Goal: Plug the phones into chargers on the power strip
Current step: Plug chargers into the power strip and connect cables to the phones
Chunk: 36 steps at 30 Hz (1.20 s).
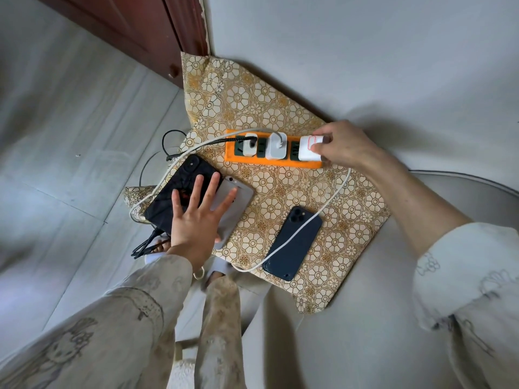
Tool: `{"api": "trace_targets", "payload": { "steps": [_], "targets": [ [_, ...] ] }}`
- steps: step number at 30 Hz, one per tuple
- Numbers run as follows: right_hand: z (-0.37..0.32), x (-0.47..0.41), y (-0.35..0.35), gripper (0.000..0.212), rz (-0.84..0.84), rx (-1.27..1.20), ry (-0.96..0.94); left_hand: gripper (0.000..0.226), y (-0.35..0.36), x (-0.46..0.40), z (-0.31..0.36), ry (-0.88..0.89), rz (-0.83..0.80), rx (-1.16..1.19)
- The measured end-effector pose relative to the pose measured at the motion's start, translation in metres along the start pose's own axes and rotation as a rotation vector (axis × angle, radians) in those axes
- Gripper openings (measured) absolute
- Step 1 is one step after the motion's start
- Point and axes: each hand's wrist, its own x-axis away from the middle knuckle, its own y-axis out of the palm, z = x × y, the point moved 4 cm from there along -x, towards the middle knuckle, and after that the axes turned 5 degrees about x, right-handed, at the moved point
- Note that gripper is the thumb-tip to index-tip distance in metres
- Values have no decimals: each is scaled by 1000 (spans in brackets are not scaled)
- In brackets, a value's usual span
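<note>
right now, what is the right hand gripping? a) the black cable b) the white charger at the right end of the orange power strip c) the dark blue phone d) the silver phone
b: the right hand pinches the white charger seated at the right end of the orange power strip, while the dark blue phone lies untouched on the patterned cloth.
</note>
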Motion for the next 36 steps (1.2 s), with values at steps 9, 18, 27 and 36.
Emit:
{"api": "trace_targets", "payload": {
  "steps": [9,18,27,36],
  "targets": [
    [-14,2,2,39,-19,107,10,113,-1,0,0,0,7,12],
    [-23,2,2,33,52,99,37,112,-2,0,0,3,18,20],
    [-28,3,5,32,87,-14,166,116,0,0,-1,-5,18,19],
    [-36,-4,10,22,80,-48,185,115,0,0,-1,-4,18,15]
  ]
}}
